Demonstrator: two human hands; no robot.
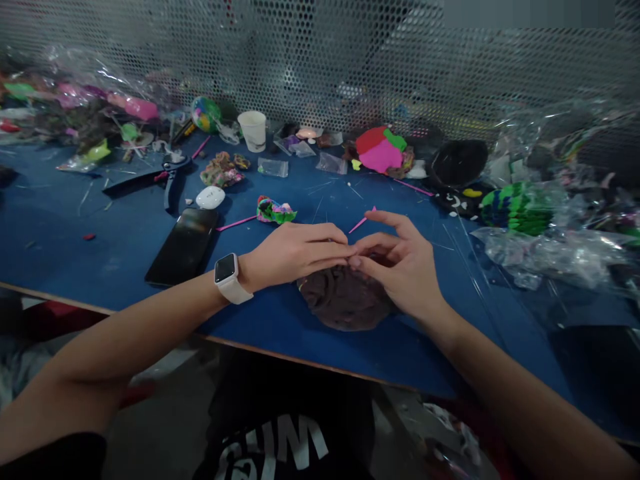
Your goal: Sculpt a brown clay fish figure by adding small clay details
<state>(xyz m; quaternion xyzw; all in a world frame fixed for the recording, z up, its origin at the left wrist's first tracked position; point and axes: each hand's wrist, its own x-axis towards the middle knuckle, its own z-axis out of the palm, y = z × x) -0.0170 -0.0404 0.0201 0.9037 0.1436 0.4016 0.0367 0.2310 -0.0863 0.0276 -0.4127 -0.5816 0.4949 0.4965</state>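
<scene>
A dark brown-purple lump of modelling clay [347,303] lies on the blue table close to its front edge. Across its upper side stretches my left hand [300,252], fingers straight and close together, thumb hidden below. From the right, my right hand [400,263] meets the left fingertips at the lump's top edge. Its thumb and fingertips are pinched together there, while the index finger is raised. Whatever lies between those tips is too small or covered to make out. Just beyond the hands is a thin pink stick [362,220].
A black phone [183,247], white oval object [211,197] and dark-handled pliers-like tool [171,180] lie left. Behind are multicoloured clay [275,210], a paper cup [253,131] and a red-pink-green clay piece [381,150]. Plastic bags [560,250] crowd the right, before a perforated metal screen [310,60].
</scene>
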